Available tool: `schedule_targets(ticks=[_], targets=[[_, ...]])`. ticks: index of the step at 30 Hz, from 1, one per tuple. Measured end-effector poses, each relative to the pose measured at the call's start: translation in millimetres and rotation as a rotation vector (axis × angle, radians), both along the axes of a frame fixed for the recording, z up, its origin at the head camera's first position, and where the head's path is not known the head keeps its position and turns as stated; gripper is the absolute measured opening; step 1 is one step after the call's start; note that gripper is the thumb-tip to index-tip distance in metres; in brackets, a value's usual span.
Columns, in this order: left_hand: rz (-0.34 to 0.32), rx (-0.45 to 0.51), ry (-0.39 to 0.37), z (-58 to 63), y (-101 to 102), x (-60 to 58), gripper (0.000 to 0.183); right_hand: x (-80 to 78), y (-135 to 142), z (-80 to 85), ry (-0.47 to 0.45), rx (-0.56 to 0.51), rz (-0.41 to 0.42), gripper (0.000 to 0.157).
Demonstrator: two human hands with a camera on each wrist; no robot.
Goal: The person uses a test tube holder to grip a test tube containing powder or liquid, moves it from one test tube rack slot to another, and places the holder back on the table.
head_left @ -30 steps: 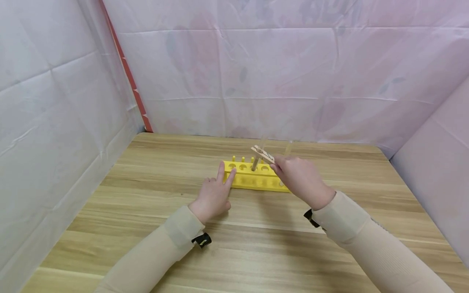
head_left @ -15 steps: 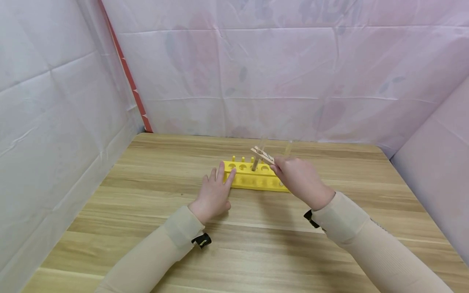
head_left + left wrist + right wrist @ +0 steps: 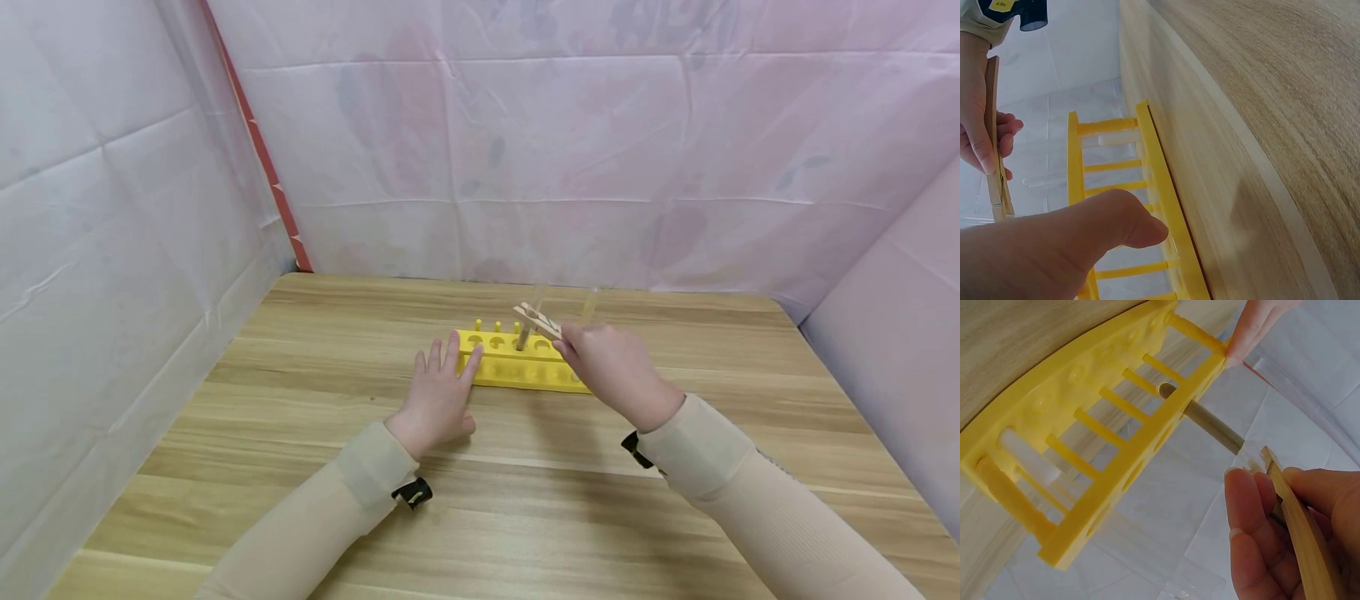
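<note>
On the surface, our left hand, fingers straight, touches the yellow rack. Our right hand pinches the wooden clamp, gripping the dark-filled tube, part-seated in the rack. We should move it straight, unforced.

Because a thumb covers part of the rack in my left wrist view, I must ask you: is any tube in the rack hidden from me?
Observer: Yes, a tube with brownish contents, in the rack's third hole from the left in the head view.
Operator: Does its lower end touch the base?
Observer: No, the right wrist view shows it stopping short of the base.
Operator: And where are the left fingers?
Observer: In the head view, two fingers of the left hand touch the rack's left end.
</note>
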State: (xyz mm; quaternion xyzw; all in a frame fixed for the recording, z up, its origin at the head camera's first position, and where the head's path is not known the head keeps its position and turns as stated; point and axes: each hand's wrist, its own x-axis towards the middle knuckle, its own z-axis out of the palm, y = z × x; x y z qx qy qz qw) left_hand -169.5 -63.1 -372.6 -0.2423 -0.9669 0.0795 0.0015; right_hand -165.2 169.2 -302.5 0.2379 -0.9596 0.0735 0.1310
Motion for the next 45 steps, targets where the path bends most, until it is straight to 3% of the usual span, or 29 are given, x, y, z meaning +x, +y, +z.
schedule_targets(ticks=[20,45], targets=[[0.007,-0.009,-0.005,-1.3,1,-0.8,0.102,-1.9,2,-10.5,-0.005,-0.009,0.025,0.034],[-0.004,-0.01,0.018,1.1,1,1.2,0.102,-3.4,0,-17.1,-0.046,-0.006,-0.008,0.032]])
